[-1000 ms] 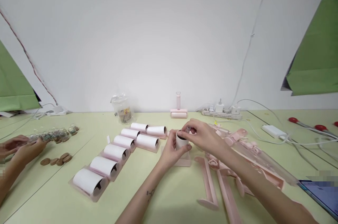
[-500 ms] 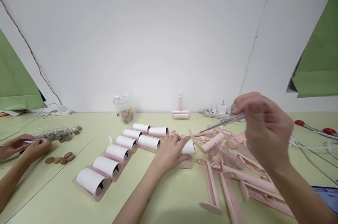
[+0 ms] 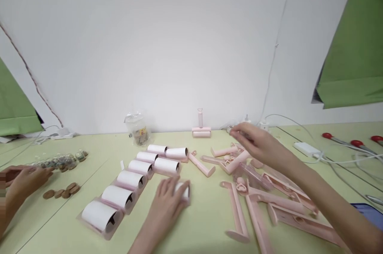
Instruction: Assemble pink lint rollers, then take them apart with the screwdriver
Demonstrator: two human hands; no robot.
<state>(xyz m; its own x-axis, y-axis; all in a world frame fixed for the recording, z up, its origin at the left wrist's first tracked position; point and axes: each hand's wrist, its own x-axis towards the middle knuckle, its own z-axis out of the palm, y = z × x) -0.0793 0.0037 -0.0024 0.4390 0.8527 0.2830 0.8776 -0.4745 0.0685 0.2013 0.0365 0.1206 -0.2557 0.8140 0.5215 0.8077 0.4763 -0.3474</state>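
My left hand [image 3: 166, 206] lies over a white paper roll [image 3: 183, 191] on the pale green table [image 3: 197, 222], fingers wrapped on it, just right of a row of white rolls in pink trays [image 3: 119, 196]. My right hand [image 3: 257, 144] reaches out over a heap of pink plastic handles and parts [image 3: 254, 190], fingers pointing left. It is blurred, and I cannot make out anything in it. One loose pink handle [image 3: 202, 165] lies between the rolls and the heap.
An assembled pink roller [image 3: 201, 128] and a clear bag [image 3: 137, 128] stand by the wall. A power strip, white adapter [image 3: 306, 149] and cables lie far right, with red-tipped tools [image 3: 341, 139]. Another person's hands [image 3: 22, 180] work at the left by small bottles [image 3: 61, 161] and corks [image 3: 61, 192].
My left hand has dragged the white roll nearer and leftwards. My right hand came down from mid-air, where it held a thin clear tool, to just above the pink parts.
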